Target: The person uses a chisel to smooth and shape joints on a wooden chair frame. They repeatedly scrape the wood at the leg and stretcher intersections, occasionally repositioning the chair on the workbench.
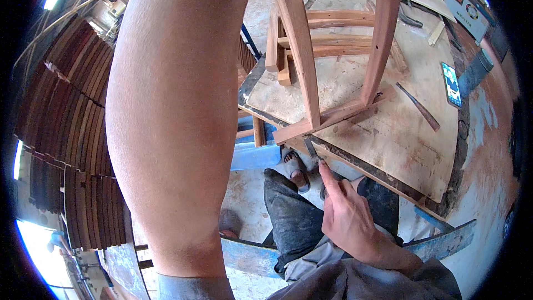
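Observation:
My left forearm [177, 111] rises large across the left half of the head view, and its hand is beyond the top edge. Low in the middle, my right hand [351, 214] has its index finger stretched forward and the other fingers curled in. A dark narrow metal tool [311, 148] lines up with that fingertip and seems held; its handle is hidden in the palm. Its far end is close to the crossbar of a reddish wooden chair frame [297, 50]. Two curved legs stand up from this crossbar [338, 115] at the workbench's near edge.
Behind stands a slatted wooden frame [340, 40] on the plywood-topped workbench [411, 150]. To the right lie a tapered hand tool [419, 106], a phone [451, 84] and a blue-grey cylinder [476, 72]. Stacked boards [72, 133] rise at left. A blue bench rail [252, 256] runs below.

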A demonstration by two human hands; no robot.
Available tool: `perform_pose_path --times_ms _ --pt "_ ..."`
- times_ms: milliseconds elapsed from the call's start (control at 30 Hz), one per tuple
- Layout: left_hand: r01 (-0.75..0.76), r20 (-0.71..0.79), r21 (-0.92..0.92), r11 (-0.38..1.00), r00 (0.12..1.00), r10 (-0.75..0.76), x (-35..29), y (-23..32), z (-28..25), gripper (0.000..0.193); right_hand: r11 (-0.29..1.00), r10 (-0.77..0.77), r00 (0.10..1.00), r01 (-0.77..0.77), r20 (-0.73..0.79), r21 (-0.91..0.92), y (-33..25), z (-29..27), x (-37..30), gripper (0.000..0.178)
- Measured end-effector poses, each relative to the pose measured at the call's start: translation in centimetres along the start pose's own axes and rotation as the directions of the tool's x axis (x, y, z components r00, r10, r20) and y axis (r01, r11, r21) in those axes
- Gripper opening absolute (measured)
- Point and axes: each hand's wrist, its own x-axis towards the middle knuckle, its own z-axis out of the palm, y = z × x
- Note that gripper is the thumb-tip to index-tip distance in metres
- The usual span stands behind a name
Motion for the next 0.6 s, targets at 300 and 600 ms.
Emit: perform_pose_path --times_ms 300,600 --pt "0.026 -0.074 0.07 0.997 0.997 -0.021 -0.7 1.2 0.6 0.069 0.997 0.068 0.997 -0.069 -0.041 -0.019 0.6 0.7 3.0 0.069" --pt "0.163 -0.04 0.024 0.986 0.986 -0.162 1.4 1.6 0.9 0.071 0.997 0.017 0.994 -0.026 -0.11 -0.076 3.1 -1.2 3.9 0.068"
